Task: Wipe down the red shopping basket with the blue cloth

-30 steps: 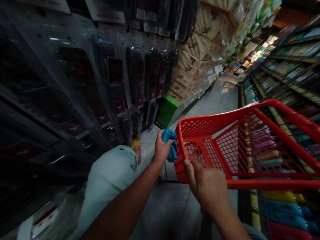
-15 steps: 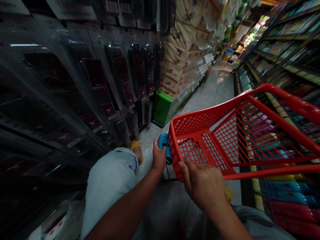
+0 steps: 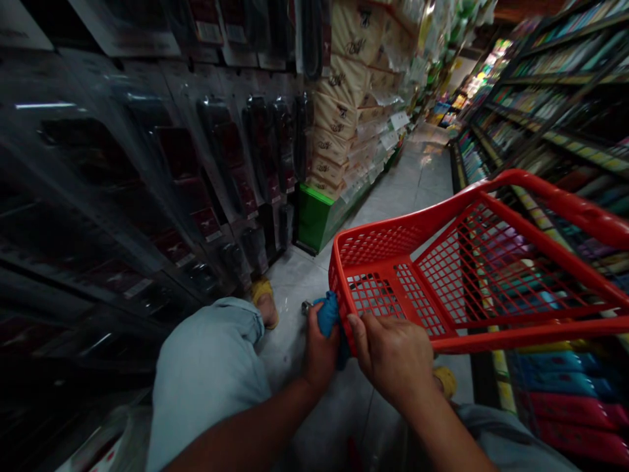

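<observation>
A red plastic shopping basket cart [image 3: 403,282] with mesh walls and a long handle stands tilted in front of me, with nothing in its basket. My right hand [image 3: 393,357] is closed around the near corner of its rim. Just left of that, my left hand [image 3: 319,351] is wrapped round a crumpled blue cloth [image 3: 327,314], which it presses against the end wall of the basket. Part of the cloth is hidden behind my fingers. A small shiny caster wheel [image 3: 306,307] shows beside the cloth.
Packaged goods [image 3: 226,157] hang close on my left. Stacked beige tissue packs [image 3: 337,124] stand on a green base [image 3: 317,216]. Shelves of colourful goods [image 3: 565,387] line the right side. Grey tiled floor [image 3: 393,190] runs between. My feet in yellow sandals [image 3: 263,292] are below.
My left hand has moved down along the basket's end wall with the blue cloth, and a caster wheel now shows. The right hand keeps its grip on the rim.
</observation>
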Demonstrator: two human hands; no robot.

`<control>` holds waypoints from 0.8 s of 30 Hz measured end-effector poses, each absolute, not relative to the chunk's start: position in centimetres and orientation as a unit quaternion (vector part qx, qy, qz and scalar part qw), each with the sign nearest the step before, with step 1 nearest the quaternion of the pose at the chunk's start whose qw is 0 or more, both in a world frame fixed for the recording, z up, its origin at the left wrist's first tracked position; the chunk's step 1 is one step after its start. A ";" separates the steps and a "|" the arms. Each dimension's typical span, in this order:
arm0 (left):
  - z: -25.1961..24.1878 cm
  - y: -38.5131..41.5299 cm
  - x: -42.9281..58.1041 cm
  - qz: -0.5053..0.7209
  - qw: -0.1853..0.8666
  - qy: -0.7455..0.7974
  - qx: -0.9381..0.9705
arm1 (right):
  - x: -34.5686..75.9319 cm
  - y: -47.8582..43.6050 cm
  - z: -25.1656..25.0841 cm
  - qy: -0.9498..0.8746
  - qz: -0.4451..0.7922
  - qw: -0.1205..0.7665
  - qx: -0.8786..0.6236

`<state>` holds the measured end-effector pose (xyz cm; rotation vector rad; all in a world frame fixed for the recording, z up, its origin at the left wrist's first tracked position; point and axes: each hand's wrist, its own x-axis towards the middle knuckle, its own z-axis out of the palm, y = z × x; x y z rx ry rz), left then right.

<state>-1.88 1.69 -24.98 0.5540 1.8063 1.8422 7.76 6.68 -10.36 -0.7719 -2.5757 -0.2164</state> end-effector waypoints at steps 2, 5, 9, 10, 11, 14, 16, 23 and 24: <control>-24.5 1.6 -2.2 0.676 0.234 0.665 0.215 | 7.8 6.7 -10.6 -0.928 -0.075 0.234 -0.280; -23.1 2.1 -4.1 0.675 0.196 0.673 0.230 | 8.0 6.6 -10.7 -0.933 -0.071 0.242 -0.257; -22.0 4.8 -8.0 0.674 0.172 0.682 0.226 | 8.5 5.7 -10.4 -0.938 -0.060 0.251 -0.231; -22.0 5.4 -8.8 0.672 0.172 0.686 0.219 | 8.7 5.3 -10.2 -0.940 -0.056 0.251 -0.224; -22.1 5.8 -9.5 0.670 0.172 0.690 0.212 | 8.9 4.8 -10.1 -0.942 -0.053 0.252 -0.214; -22.2 5.7 -10.9 0.660 0.176 0.704 0.196 | 9.8 3.4 -10.0 -0.942 -0.048 0.274 -0.189; -21.6 4.8 -11.5 0.655 0.174 0.707 0.201 | 10.5 2.6 -10.5 -0.937 -0.049 0.298 -0.175; -16.9 4.4 -14.6 0.661 0.228 0.667 0.257 | 12.0 1.1 -16.5 -0.922 -0.072 0.349 -0.151; -16.5 4.9 -14.9 0.654 0.249 0.663 0.266 | 12.0 1.2 -17.4 -0.919 -0.071 0.348 -0.171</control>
